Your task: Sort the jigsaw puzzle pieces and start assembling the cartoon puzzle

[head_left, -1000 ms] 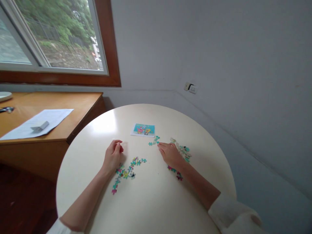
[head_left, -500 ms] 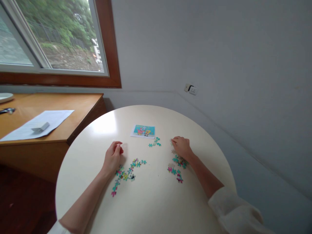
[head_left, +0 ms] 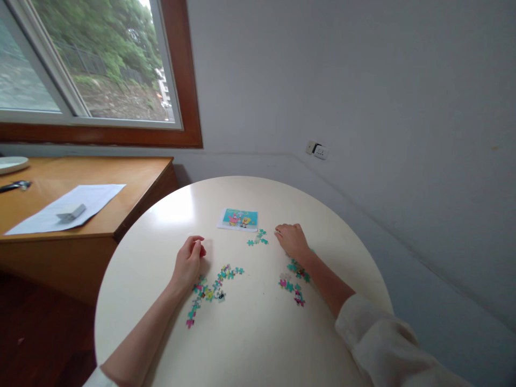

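Observation:
My left hand (head_left: 190, 259) rests on the left part of the white table, its fingers loosely curled in and nothing visible in them. Beside its wrist lies a straggling group of jigsaw pieces (head_left: 207, 294) in teal, pink and yellow. Over on the right, my right hand (head_left: 292, 238) hovers low with fingertips pinched on a small puzzle piece (head_left: 277, 231), mostly hidden. Under and near that forearm are more teal and pink pieces (head_left: 297, 269). A small cluster of teal pieces (head_left: 258, 238) sits left of the right fingertips, just below a cartoon picture card (head_left: 240, 220).
The round white table (head_left: 250, 344) stands near a grey wall with a socket (head_left: 320, 152). To the left, a wooden desk (head_left: 141, 166) carries a paper sheet (head_left: 97, 194), a small white block (head_left: 71, 212), a dark tool (head_left: 16, 186) and a white dish (head_left: 13, 164).
My right hand has shifted left, closer to the small teal cluster. My left hand has stayed in place, and the whole view has moved slightly.

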`<state>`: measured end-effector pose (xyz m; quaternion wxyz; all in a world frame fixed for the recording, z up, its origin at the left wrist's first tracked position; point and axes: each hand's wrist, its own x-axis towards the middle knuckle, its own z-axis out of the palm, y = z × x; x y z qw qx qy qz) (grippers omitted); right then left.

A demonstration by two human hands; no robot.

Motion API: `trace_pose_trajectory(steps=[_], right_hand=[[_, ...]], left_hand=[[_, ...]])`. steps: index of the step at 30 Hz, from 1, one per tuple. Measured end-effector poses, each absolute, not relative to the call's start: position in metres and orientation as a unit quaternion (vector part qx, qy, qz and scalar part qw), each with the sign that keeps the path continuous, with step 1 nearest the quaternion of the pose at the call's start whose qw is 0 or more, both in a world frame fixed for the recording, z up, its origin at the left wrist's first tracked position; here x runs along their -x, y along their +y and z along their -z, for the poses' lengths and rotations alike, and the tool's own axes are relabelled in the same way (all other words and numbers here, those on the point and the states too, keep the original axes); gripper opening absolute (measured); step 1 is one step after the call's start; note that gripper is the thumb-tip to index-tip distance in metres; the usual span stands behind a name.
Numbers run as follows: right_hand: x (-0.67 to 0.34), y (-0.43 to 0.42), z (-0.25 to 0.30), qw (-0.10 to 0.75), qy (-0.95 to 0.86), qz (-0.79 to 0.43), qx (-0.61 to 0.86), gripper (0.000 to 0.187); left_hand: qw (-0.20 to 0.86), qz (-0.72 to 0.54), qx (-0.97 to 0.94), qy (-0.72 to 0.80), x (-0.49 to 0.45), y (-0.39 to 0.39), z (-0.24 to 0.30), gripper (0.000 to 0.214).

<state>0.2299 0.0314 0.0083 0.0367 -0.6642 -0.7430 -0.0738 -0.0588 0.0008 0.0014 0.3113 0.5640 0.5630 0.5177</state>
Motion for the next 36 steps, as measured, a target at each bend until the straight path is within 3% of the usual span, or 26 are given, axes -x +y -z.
trace_pose_trajectory(steps=[11,17,36], right_hand=[[-0.226,0.034,-0.010,0.014,-0.753,0.096,0.651,0.032],[-0.227,0.037,-0.011,0.013,-0.751,0.063,0.657,0.026],[-0.237,0.025,-0.014,0.067,-0.730,0.032,0.679,0.035]], left_hand=[[0.316,-0.522,-0.563,0.557,0.060,0.001,0.001,0.028],[0.310,-0.523,-0.565,0.557,0.059,0.001,0.000,0.025],[0.319,-0.512,-0.569,0.559,0.060,0.002,0.001,0.025]])
